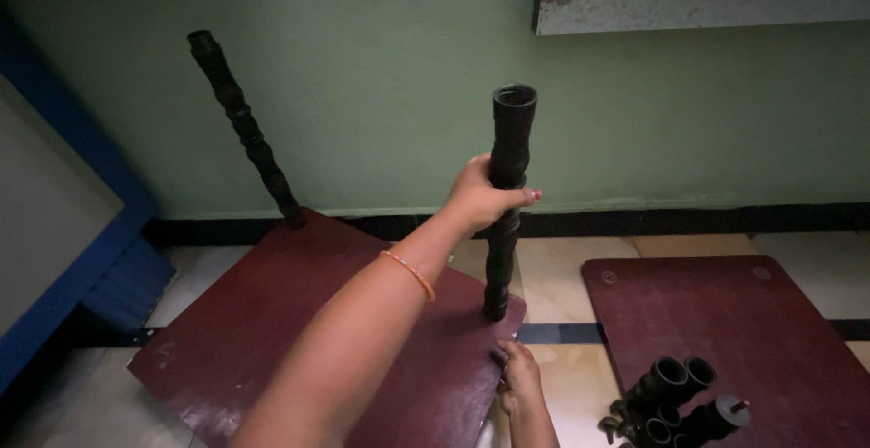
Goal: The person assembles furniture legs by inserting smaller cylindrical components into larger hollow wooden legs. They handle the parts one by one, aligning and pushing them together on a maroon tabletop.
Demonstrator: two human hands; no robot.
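Note:
My left hand (pixel 478 199) is closed around the middle of a black ribbed pole (pixel 513 131). The pole stands upright with its foot on the near right corner of a dark red board (pixel 272 321) lying on the floor. An orange bangle sits on my left wrist. My right hand (pixel 518 377) grips the board's edge just below that corner. A second black ribbed pole (pixel 243 126) rises tilted from the board's far corner.
Another dark red board (pixel 725 312) lies on the tiled floor at the right, with several short black tube pieces (pixel 675 398) on its near end. A blue-framed panel (pixel 82 249) stands at the left. A green wall and a window ledge (pixel 689 9) are behind.

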